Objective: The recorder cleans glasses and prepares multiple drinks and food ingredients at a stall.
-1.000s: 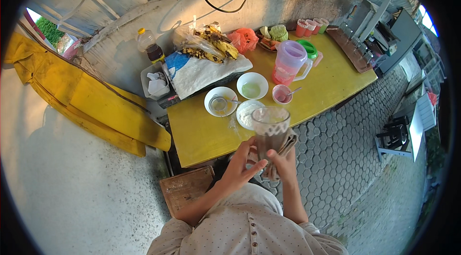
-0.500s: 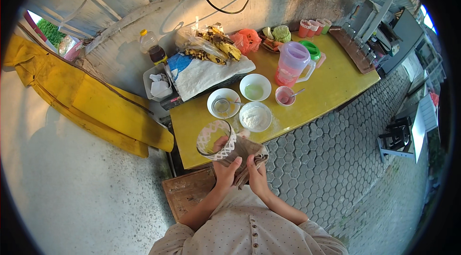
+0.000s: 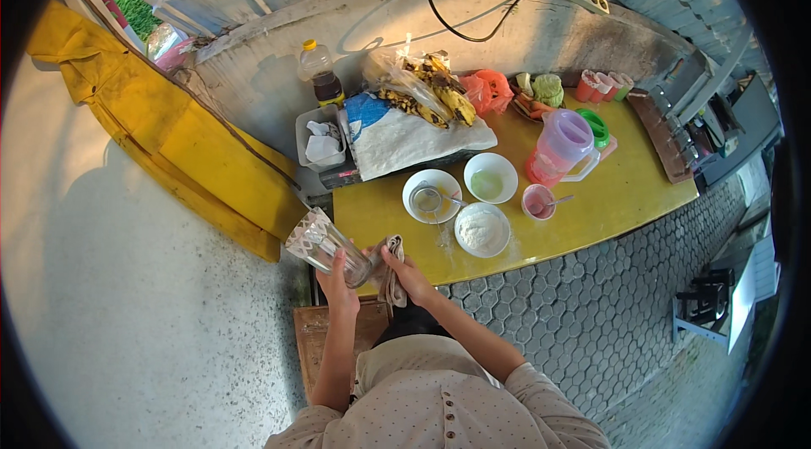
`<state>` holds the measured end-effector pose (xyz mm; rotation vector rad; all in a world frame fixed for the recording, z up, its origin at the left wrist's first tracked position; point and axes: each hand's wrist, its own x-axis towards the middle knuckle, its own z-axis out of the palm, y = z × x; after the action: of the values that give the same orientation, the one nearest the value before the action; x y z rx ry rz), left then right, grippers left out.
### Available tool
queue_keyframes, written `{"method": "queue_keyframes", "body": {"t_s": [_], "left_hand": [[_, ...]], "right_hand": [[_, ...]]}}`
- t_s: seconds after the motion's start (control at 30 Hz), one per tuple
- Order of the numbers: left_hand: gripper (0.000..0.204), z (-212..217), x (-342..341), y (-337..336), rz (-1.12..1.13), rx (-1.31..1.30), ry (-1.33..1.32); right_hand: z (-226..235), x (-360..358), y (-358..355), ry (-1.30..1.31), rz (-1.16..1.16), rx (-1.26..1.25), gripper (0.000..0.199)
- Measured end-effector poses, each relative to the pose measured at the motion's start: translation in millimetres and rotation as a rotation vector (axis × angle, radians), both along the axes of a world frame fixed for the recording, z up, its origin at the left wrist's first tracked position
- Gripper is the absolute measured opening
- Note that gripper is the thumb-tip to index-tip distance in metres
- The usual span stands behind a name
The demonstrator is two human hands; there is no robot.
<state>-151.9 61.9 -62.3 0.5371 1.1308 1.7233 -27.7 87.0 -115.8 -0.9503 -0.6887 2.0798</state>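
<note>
A clear glass with a white lattice pattern around its rim (image 3: 314, 241) lies tilted in my left hand (image 3: 338, 278), its mouth toward the upper left. My left fingers are wrapped round its body. My right hand (image 3: 407, 277) grips a crumpled brown cloth (image 3: 391, 270) at the base end of the glass. Both hands are at the table's near left edge. Beyond them stand a white bowl of white powder (image 3: 482, 230), a bowl with a small strainer (image 3: 428, 197) in it and a bowl of pale green liquid (image 3: 491, 178).
On the yellow table (image 3: 372, 209) stand a pink cup with a spoon (image 3: 539, 202), a lidded pitcher of pink drink (image 3: 561, 146) and bananas (image 3: 435, 86) on a white sack. A plastic tub (image 3: 321, 145) and an oil bottle (image 3: 321, 77) are at the left. A wooden bench (image 3: 325, 331) is below.
The glass has moved left and tipped over further, its mouth now facing the upper left. My right hand with the cloth has shifted to its base end. The whole view has swung left.
</note>
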Motion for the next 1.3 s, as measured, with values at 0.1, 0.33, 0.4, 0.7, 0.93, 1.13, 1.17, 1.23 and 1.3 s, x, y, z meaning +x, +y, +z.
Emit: {"method": "queue_keyframes", "body": {"t_s": [0.1,0.33,0.4,0.7,0.93,1.13,1.17,1.23,1.3], "left_hand": [[0.050,-5,-1,1,-0.009,-0.026,0.012],[0.047,-31,17,17,-0.232,-0.061,0.104],[0.044,-41,29,21,-0.253,-0.066,0.142],[0.051,-39,138,55,-0.717,-0.181,0.141],[0.060,-39,226,63,-0.981,-0.208,0.255],[0.063,-38,333,41,-1.021,-0.150,0.239],[0.063,-40,353,40,-1.026,-0.139,0.220],[0.063,-43,391,32,-1.032,-0.129,0.205],[0.061,-42,424,33,-0.989,0.012,0.229]], "right_hand": [[-62,-6,31,-0.346,0.116,0.340,0.056],[-93,10,23,-0.970,0.095,0.805,0.071],[-76,22,22,-0.877,0.014,0.871,0.058],[-44,166,-29,-0.514,-0.129,0.132,0.029],[-56,296,-88,-0.501,-0.772,-0.091,0.016],[-61,400,-108,-0.461,-0.967,-0.181,0.013],[-59,418,-106,-0.459,-0.972,-0.183,0.013],[-56,454,-105,-0.474,-0.963,-0.076,0.014],[-52,488,-97,-0.508,-0.929,-0.080,0.016]]}}
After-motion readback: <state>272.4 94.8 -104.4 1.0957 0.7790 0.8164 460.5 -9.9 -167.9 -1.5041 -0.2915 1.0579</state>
